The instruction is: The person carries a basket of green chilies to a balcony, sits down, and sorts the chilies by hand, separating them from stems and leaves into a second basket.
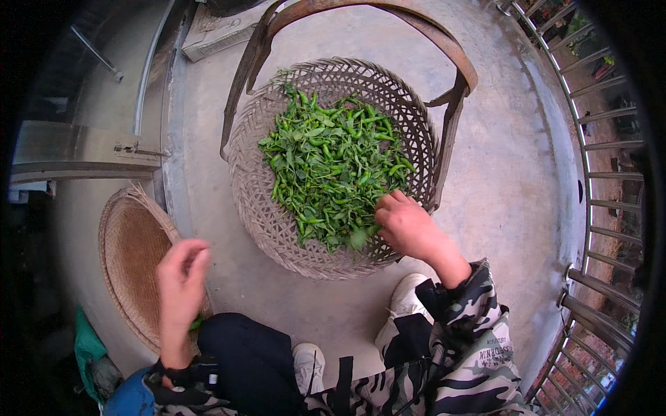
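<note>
A round woven basket point(250, 208) stands on the floor before me, with a heap of green chili peppers with leaves and stems point(333, 166) inside. At the heap's lower right edge is my right hand point(408, 223), fingers curled down; a blurred green leafy bit shows beside its fingertips, and whether they grip it I cannot tell. Over the rim of a second, shallower woven basket point(138, 270) at the left, my left hand point(184, 275) is raised and blurred, thumb and fingers bent, with no object visible between them. Something green shows partly behind my left wrist.
A tall bent wooden handle point(452, 140) arches over the large basket. To the right runs a metal railing point(588, 177). A door frame with a bolt point(140, 151) is at the left, a cardboard box point(221, 36) at the top. My shoes and knees are close below the basket.
</note>
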The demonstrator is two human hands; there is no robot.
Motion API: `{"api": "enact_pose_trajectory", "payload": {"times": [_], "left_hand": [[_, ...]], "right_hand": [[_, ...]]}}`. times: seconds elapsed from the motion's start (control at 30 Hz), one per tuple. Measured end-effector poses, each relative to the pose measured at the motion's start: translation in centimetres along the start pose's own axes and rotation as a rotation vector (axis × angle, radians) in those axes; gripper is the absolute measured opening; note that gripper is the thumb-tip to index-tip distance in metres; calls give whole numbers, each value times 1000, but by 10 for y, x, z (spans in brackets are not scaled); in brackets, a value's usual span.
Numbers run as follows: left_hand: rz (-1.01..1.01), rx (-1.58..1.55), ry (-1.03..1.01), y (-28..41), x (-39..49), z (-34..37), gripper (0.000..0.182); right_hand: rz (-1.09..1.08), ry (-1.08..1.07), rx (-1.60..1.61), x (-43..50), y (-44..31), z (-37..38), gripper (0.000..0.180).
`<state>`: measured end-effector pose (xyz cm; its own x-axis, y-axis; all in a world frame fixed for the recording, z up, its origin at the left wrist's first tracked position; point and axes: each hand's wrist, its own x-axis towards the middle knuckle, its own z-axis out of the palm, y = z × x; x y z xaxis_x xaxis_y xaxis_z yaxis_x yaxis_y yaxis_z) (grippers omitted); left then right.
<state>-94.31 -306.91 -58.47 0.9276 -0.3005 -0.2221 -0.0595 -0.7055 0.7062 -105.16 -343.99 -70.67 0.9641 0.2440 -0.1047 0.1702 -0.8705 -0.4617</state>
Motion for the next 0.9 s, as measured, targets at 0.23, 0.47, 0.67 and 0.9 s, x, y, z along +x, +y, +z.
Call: {"api": "enact_pose_trajectory", "payload": {"times": [0.23, 0.47, 0.67, 0.9], "left_hand": [[-138, -794, -592, 54, 33, 155, 33], [-187, -967, -681, 51, 37, 181, 31], [-158, -721, -577, 47, 42, 172, 25], [-217, -493, -710, 55, 35, 162, 23]], "right_hand": [[431, 73, 1014, -1, -14, -4, 19], [420, -170, 1734, 0, -39, 3, 25], [527, 6, 1081, 11, -46, 1, 37], [-85, 236, 693, 19, -51, -18, 23]]}}
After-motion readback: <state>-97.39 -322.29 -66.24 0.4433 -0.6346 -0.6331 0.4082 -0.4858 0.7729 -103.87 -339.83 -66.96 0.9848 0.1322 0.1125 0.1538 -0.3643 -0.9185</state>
